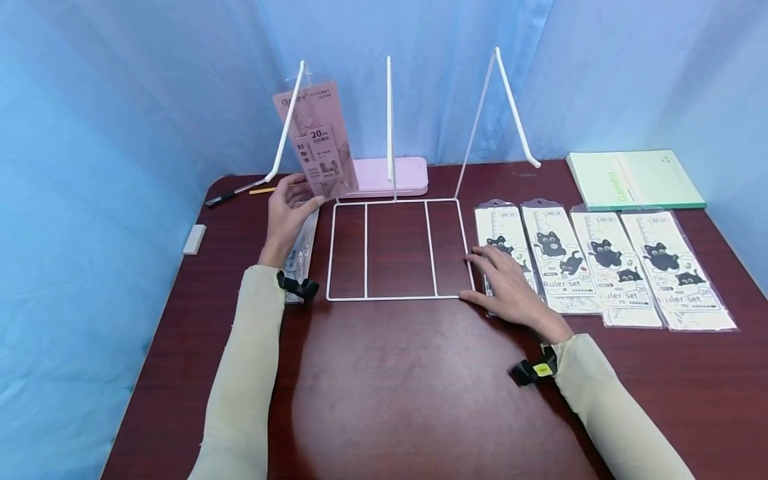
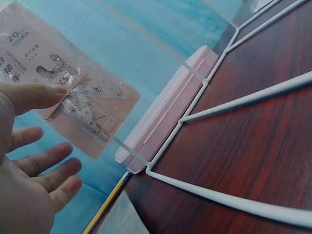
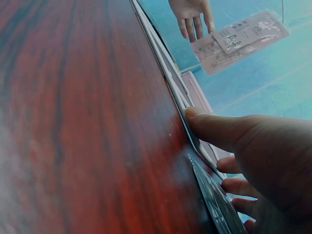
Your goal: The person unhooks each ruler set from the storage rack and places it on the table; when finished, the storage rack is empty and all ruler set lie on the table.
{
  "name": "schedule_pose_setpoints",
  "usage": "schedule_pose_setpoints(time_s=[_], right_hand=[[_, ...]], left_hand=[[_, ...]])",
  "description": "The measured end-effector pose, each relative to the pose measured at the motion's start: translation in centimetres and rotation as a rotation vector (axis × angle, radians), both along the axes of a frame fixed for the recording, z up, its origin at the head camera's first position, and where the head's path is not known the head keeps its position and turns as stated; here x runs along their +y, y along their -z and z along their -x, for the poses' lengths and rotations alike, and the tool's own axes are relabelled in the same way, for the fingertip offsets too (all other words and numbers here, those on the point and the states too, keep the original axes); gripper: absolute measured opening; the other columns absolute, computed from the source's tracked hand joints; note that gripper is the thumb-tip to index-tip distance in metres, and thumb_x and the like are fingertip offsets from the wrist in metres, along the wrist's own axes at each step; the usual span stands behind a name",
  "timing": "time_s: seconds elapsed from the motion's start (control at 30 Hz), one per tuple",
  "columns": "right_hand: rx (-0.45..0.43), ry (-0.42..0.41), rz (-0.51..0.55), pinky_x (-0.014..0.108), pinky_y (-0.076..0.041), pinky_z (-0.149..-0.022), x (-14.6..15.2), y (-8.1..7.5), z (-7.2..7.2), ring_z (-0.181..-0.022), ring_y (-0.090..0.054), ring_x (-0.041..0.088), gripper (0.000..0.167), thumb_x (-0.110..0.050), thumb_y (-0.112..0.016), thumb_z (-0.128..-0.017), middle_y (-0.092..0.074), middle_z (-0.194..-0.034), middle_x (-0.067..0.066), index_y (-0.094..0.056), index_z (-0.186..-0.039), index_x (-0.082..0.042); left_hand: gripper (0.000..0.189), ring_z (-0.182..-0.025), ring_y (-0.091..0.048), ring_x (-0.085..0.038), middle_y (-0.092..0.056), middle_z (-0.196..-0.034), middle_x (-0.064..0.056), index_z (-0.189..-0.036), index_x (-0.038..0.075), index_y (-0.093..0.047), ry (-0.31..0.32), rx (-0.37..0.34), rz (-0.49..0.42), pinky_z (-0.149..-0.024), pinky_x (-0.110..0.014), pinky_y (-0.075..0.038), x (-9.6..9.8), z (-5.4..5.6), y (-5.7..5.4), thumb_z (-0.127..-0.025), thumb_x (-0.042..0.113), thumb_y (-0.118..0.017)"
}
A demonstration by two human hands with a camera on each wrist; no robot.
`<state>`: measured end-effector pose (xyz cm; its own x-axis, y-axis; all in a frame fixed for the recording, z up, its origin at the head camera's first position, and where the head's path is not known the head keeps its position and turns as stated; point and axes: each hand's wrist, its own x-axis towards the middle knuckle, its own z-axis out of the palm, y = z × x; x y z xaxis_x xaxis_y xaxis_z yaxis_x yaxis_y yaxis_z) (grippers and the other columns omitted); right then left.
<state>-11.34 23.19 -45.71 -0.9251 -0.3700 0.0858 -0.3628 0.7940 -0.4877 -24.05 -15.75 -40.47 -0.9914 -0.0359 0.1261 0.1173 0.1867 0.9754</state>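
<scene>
A white wire rack [image 1: 401, 298] stands on the table with three raised prongs. From its left prong hangs a pink ruler-set package [image 1: 327, 143] marked 20 cm, tilted slightly. My left hand [image 1: 291, 215] is at the package's lower left corner. In the left wrist view the thumb [image 2: 48, 95] lies against the clear front of the package, while the other fingers are spread apart from it. My right hand [image 1: 510, 287] rests at the rack's front right corner. Its thumb [image 3: 214, 127] touches the base wire, and the fingers lie loosely along the side.
Several cat-printed ruler sets [image 1: 552, 243] lie in a row at the right, with green notebooks [image 1: 642, 177] behind. A pink case [image 1: 405, 177] lies behind the rack. A pen [image 1: 231, 193], a yellow pencil [image 1: 262, 191], a white eraser [image 1: 195, 239] and a clear packet [image 1: 306, 250] are at the left.
</scene>
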Motion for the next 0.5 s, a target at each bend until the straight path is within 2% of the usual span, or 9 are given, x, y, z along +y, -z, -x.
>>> schedule_pose_setpoints(time_s=[0.2, 0.4, 0.5], right_hand=[[0.001, 0.004, 0.0, 0.065, -0.026, -0.116, 0.1, -0.1, 0.0, -0.143, -0.035, 0.044, 0.07, -0.032, -0.077, -0.087, -0.043, -0.15, 0.024, -0.051, -0.143, 0.001], [0.013, -0.003, 0.003, 0.065, -0.026, -0.115, 0.1, 0.1, 0.1, -0.143, -0.035, 0.044, 0.069, -0.031, -0.077, -0.087, -0.044, -0.149, 0.024, -0.051, -0.142, 0.001], [0.015, -0.006, 0.004, 0.065, -0.026, -0.115, 0.1, 0.1, 0.1, -0.143, -0.035, 0.044, 0.069, -0.032, -0.077, -0.087, -0.045, -0.149, 0.023, -0.051, -0.142, 0.0]], left_hand=[[0.051, -0.117, -0.06, -0.023, -0.061, -0.134, -0.023, -0.139, 0.002, -0.053, -0.011, 0.01, -0.028, -0.104, -0.031, -0.05, 0.8, 1.2, 0.3, -0.091, 0.005, -0.071], [0.044, -0.106, -0.064, -0.012, -0.066, -0.129, -0.018, -0.132, 0.007, -0.06, -0.073, -0.044, -0.061, -0.093, -0.024, -0.052, 1.6, 2.2, 0.7, -0.09, 0.006, -0.072], [0.044, -0.104, -0.065, -0.009, -0.066, -0.129, -0.018, -0.132, 0.006, -0.061, -0.082, -0.067, -0.083, -0.091, -0.022, -0.053, 2.0, 2.5, 0.7, -0.09, 0.007, -0.072]])
